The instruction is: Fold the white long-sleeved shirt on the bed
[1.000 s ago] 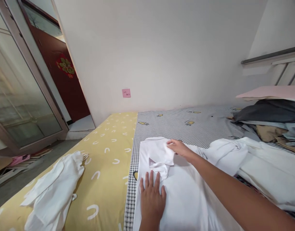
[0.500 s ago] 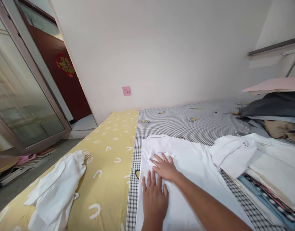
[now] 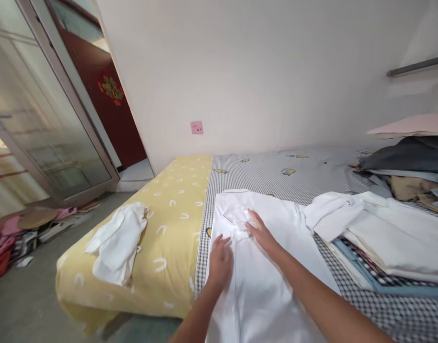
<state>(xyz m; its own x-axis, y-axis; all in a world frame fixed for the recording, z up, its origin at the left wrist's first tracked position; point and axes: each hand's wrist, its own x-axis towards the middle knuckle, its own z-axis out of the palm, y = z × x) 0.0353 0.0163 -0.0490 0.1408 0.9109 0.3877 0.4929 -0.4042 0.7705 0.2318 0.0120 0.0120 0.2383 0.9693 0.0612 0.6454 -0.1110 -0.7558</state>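
white garment (image 3: 256, 290), black-and-white checked sheet (image 3: 322, 181), yellow cover (image 3: 178, 228) with white arches

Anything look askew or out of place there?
Yes. The white shirt lies mostly flat, but its sleeve sprawls crumpled toward the folded stack. A loose white garment also lies rumpled on the yellow sheet, unlike the neatly layered stack.

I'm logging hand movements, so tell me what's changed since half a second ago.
The left hand no longer lies flat: half curled, it has shifted toward the left edge of the garment. The right hand has moved right, from atop the bunched cloth to its right side. Whether either grips is unclear. The white bundle and clothes pile stayed put.
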